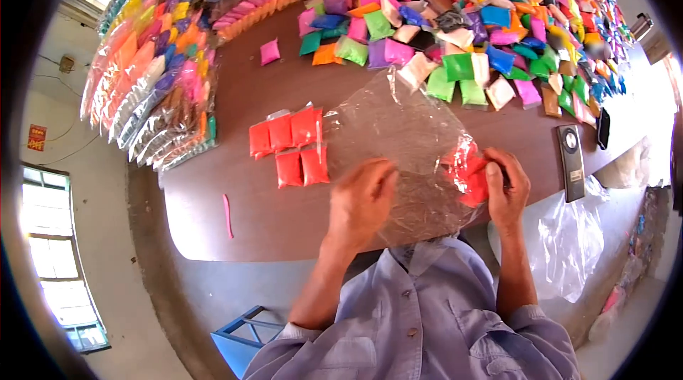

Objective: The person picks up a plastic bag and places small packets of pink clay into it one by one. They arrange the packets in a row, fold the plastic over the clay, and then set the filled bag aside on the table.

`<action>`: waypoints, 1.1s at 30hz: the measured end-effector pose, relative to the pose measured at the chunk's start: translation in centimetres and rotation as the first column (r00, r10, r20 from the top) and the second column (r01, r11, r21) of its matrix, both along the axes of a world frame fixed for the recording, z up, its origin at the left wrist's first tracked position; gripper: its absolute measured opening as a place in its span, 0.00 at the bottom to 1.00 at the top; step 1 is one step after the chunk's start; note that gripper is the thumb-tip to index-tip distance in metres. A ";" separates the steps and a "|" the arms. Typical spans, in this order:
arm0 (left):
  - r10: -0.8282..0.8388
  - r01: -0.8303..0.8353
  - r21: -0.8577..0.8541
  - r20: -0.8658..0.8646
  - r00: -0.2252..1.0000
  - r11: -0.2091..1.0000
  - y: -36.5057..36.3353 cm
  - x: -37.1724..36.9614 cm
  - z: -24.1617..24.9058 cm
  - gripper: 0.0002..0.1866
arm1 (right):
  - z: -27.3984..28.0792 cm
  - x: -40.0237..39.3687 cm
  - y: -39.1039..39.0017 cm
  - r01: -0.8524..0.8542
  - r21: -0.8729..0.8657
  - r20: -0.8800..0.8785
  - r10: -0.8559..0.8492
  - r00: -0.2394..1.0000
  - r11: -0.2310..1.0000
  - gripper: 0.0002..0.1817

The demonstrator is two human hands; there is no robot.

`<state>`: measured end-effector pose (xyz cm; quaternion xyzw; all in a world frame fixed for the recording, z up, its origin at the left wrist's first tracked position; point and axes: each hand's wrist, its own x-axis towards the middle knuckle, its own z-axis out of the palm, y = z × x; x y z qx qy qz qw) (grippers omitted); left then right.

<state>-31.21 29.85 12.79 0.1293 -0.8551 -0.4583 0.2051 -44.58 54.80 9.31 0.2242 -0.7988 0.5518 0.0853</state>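
Note:
A large clear plastic bag [398, 131] lies spread on the brown table in front of me. My right hand [506, 184] pinches the bag's right side, against red packets [467, 172] that show through the film. My left hand [364, 199] hovers at the bag's left part, fingers curled and blurred; whether it grips the film is hidden. Just left of the bag, several red packets [289, 145] lie flat in two rows.
Many coloured packets [455, 39] cover the table's far side. Filled clear bags [153, 81] are stacked at the left. One pink packet [269, 52], a pink strip [228, 216] and a phone-like device [571, 162] lie apart. A blue stool [245, 337] stands below.

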 end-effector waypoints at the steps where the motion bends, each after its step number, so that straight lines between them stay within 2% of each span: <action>1: 0.122 -0.122 -0.083 -0.003 0.993 0.989 -1.3 1.0 0.3 0.10 | 0.2 0.0 -0.2 0.005 0.017 0.000 -0.005 1.000 1.000 0.12; 2: 0.240 -0.240 -0.160 -0.017 0.971 0.958 -2.6 1.9 0.6 0.10 | 0.2 0.1 -0.3 0.000 0.013 0.007 -0.001 1.000 1.000 0.12; 3: 0.244 -0.243 -0.163 -0.013 0.970 0.956 -4.0 2.6 0.9 0.10 | 0.3 0.1 -0.4 -0.004 0.021 -0.003 0.004 1.000 1.000 0.12; 5: 0.432 -0.385 -0.377 0.046 0.901 0.843 -6.8 3.7 1.0 0.10 | 0.2 0.0 -0.4 -0.014 0.030 -0.015 0.014 1.000 0.999 0.12; 9: 0.407 -0.314 -0.477 0.102 0.908 0.821 -8.7 4.3 0.0 0.12 | 0.3 0.1 -0.4 -0.003 0.040 0.000 0.003 1.000 0.999 0.12; 12: 0.410 -0.340 -0.406 0.096 0.907 0.848 -8.3 4.6 -0.4 0.16 | 0.0 0.1 -0.2 0.004 0.045 -0.004 -0.004 1.000 0.999 0.12; 14: 0.444 -0.396 -0.255 0.169 0.880 0.882 -8.1 5.1 0.0 0.21 | 0.0 0.1 -0.3 0.004 0.046 -0.010 -0.003 1.000 0.999 0.12; 15: 0.445 -0.397 -0.255 0.170 0.879 0.882 -8.1 5.5 0.3 0.21 | -0.1 0.1 -0.3 0.002 0.037 -0.006 -0.002 1.000 0.999 0.12; 17: 0.392 -0.367 -0.139 0.266 0.881 0.920 -8.5 6.4 0.8 0.27 | -0.1 0.1 -0.3 -0.003 0.030 0.004 0.003 1.000 1.000 0.12; 21: 0.298 -0.277 -0.113 0.289 0.910 0.954 -9.0 8.1 0.4 0.26 | 0.2 0.1 -0.4 -0.001 0.035 0.026 0.000 1.000 0.999 0.11; 23: 0.326 -0.331 -0.063 0.419 0.848 0.941 -8.3 8.3 1.7 0.24 | 0.3 0.1 -0.3 0.010 0.042 0.030 -0.012 0.999 0.999 0.11; 26: 0.332 -0.372 0.036 0.379 0.864 0.927 -8.6 9.1 2.2 0.24 | 0.3 0.1 -0.4 0.015 0.057 0.003 -0.015 1.000 0.998 0.11; 27: 0.266 -0.315 0.185 0.246 0.932 0.931 -9.1 9.0 2.2 0.23 | 0.4 0.1 -0.4 0.014 0.050 -0.008 -0.013 1.000 0.999 0.11; 28: 0.256 -0.307 0.194 0.246 0.935 0.932 -8.8 8.9 2.2 0.23 | 0.4 0.1 -0.5 0.010 0.042 -0.018 -0.010 1.000 0.999 0.11; 30: 0.245 -0.275 0.377 0.125 0.961 0.884 -7.2 7.5 5.0 0.21 | 0.5 0.0 -0.5 0.015 0.044 -0.017 -0.014 1.000 0.999 0.11; 32: 0.184 -0.217 0.387 0.122 0.975 0.896 -6.5 6.4 4.2 0.18 | 0.5 0.0 -0.3 -0.024 0.082 -0.036 0.027 0.999 0.996 0.12; 33: 0.099 -0.152 0.391 0.152 0.983 0.908 -5.7 5.2 3.3 0.19 | 0.6 0.0 -0.3 -0.030 0.083 -0.043 0.034 0.999 0.996 0.12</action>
